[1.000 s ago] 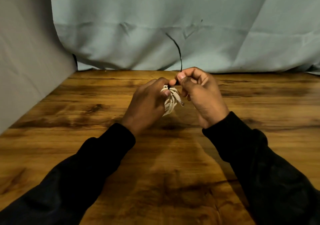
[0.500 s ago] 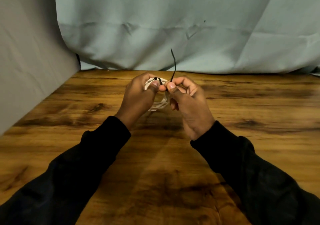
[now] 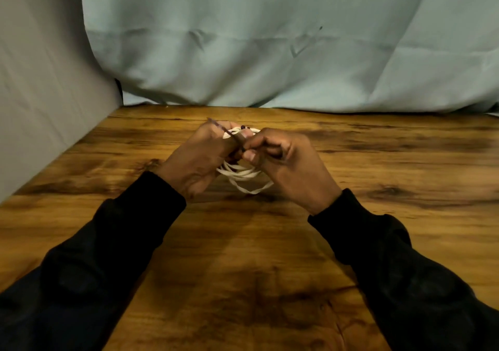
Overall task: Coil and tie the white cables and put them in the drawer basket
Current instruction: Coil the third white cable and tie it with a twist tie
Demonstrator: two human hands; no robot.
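Wall (image 3: 40, 94), grey, fills my far left, with a pale blue cloth (image 3: 270, 40) hanging across the back of the wooden table (image 3: 378, 161). Both sit about where they did half a second ago, though the view has tipped down a little, so more tabletop shows in front of me.

My left hand (image 3: 197, 161) is curled around the left side of the coil (image 3: 243, 174), fingers wrapped over the top of the white loops. It gripped the coil the same way before; now the hand is rolled further over and more of the loops hang out below it, spread apart rather than bunched.

Between my hands the coil is held just above the table, near the middle. A black tie (image 3: 229, 136) crosses it. Half a second ago its free end stood straight up above my fingers; now it slants up and left across my left knuckles, blurred with motion. A small dark bit shows at the top of the coil, too blurred to make out.

My right hand (image 3: 286, 161) is closed tight, thumb and forefinger pinching the tie's lower end right beside the coil. It pinched the tie before too, but higher up.
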